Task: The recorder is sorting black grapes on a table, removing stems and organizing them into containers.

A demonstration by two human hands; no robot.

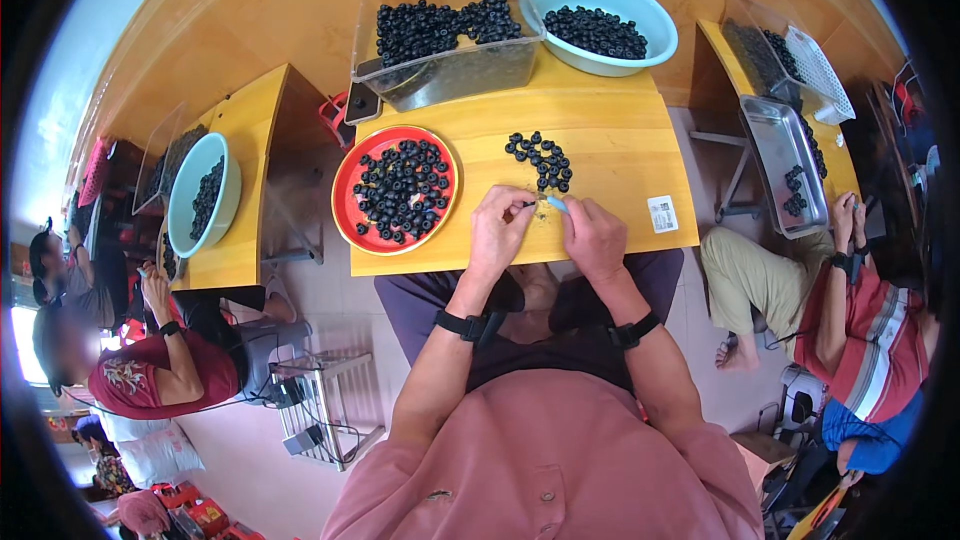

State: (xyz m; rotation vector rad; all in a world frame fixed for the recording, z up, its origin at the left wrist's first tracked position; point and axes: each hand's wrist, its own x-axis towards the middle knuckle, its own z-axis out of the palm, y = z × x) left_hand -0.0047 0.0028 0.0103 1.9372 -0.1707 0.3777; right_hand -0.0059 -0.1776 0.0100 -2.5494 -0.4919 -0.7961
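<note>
My left hand [500,232] is closed in a pinch over the table's near edge, with a small black round part [528,204] at its fingertips. Closed around a slim light-blue tool [556,203] is my right hand [597,242]; the tool's tip points at the left fingertips, and its exact kind is too small to make out. Fine dark scraps [543,214] lie on the wood between the hands. Just beyond them sits a loose group of black round parts [540,154]. To the left, a red plate [343,190] with a yellow rim holds many similar parts.
A clear plastic bin [450,80] and a light-blue basin [650,15], both with black parts, stand at the table's back. A white label [662,214] lies at right. People work at side tables, with a basin [228,195] at left and a metal tray [770,145] at right.
</note>
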